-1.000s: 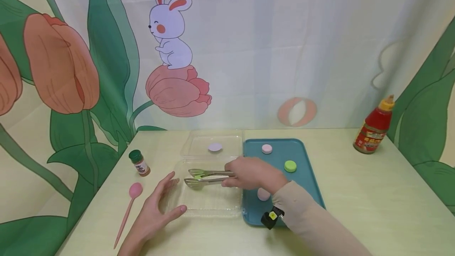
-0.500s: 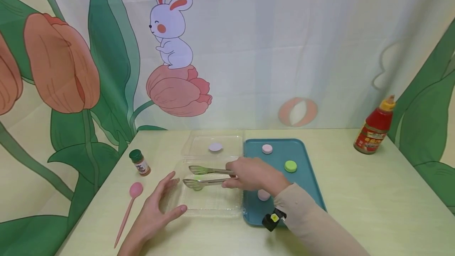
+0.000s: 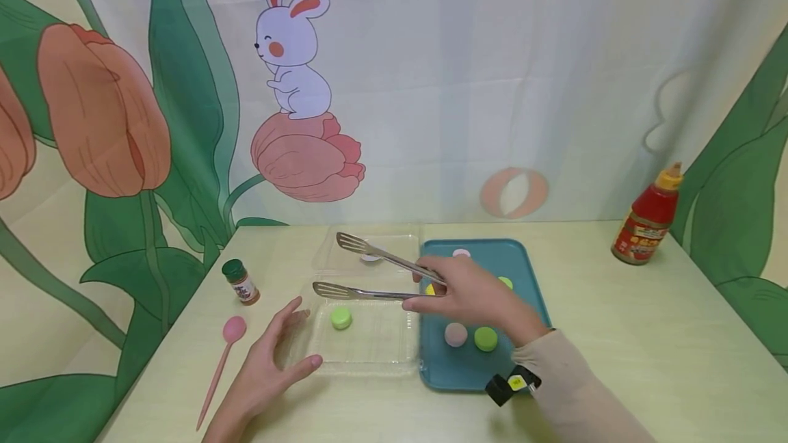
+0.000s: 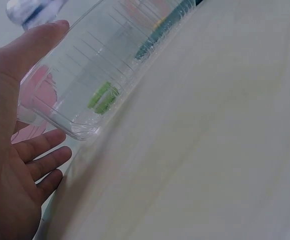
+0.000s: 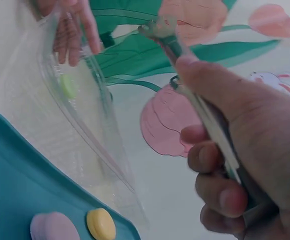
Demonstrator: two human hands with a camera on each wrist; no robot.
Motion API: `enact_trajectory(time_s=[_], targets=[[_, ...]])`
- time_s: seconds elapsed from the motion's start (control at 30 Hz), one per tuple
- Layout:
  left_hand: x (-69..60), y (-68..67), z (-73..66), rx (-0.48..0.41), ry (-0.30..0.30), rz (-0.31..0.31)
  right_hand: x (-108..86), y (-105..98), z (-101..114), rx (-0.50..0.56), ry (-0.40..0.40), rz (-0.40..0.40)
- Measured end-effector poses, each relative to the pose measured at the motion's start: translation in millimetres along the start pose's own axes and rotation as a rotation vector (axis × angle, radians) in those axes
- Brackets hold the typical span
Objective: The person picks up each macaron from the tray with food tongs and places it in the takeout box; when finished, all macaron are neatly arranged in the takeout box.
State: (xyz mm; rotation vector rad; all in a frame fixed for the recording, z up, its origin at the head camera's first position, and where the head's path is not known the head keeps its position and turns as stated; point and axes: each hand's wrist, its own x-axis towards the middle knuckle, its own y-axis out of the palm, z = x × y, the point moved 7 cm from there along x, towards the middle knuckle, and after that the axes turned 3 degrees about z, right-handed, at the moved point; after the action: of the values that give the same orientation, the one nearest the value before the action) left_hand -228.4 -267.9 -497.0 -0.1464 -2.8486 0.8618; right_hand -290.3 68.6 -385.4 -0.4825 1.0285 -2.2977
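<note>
My right hand grips a pair of metal tongs, whose slotted ends are spread apart above the clear plastic box. Nothing sits between those ends. A green macaron lies in the box's base, toward its left side; the left wrist view shows it through the clear wall. Beside the box's left edge is my left hand, thumb and fingers spread. Under my right forearm is a blue tray with a pink macaron, a green macaron and a yellow macaron, partly covered by my hand.
The box's lid lies folded back behind its base, with a pale round patch on it. At the left are a green-capped spice jar and a pink spoon. A red sauce bottle stands at the back right.
The tongs have spread and let go of the green macaron, which stays in the box. My right hand has lifted them and moved right. The left hand has kept its place.
</note>
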Motion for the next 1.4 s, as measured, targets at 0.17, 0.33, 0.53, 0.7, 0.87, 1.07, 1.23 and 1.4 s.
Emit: enact_trajectory(time_s=[0.17,0.33,0.53,0.7,0.87,1.07,1.23,1.4], targets=[[0.3,0.4,0.6,0.011,-0.017,0.003,-17.4,-20,-5,0.113,0.009,-0.096],[0.2,0.5,-1.2,0.019,-0.021,0.006,-37.8,-40,-21,0.144,0.035,-0.186],[1.0,0.0,-1.3,0.030,-0.018,0.006,-66.2,-65,-45,0.020,0.104,-0.247],[1.3,0.3,0.0,0.025,-0.019,0.005,-90.7,-81,-69,-0.010,0.179,-0.256],[-0.2,-0.7,0.7,0.026,-0.025,0.004,-116.6,-88,-96,-0.042,0.255,-0.251],[-4.6,-3.9,0.0,0.043,-0.024,0.001,-141.1,-78,-128,-0.047,0.318,-0.203],[-3.6,-4.4,-0.1,0.029,-0.023,0.001,-151.4,-74,-149,-0.063,0.371,-0.166],[-0.6,-2.1,-0.3,0.024,-0.020,0.002,-160.9,-71,-166,-0.083,0.400,-0.111]])
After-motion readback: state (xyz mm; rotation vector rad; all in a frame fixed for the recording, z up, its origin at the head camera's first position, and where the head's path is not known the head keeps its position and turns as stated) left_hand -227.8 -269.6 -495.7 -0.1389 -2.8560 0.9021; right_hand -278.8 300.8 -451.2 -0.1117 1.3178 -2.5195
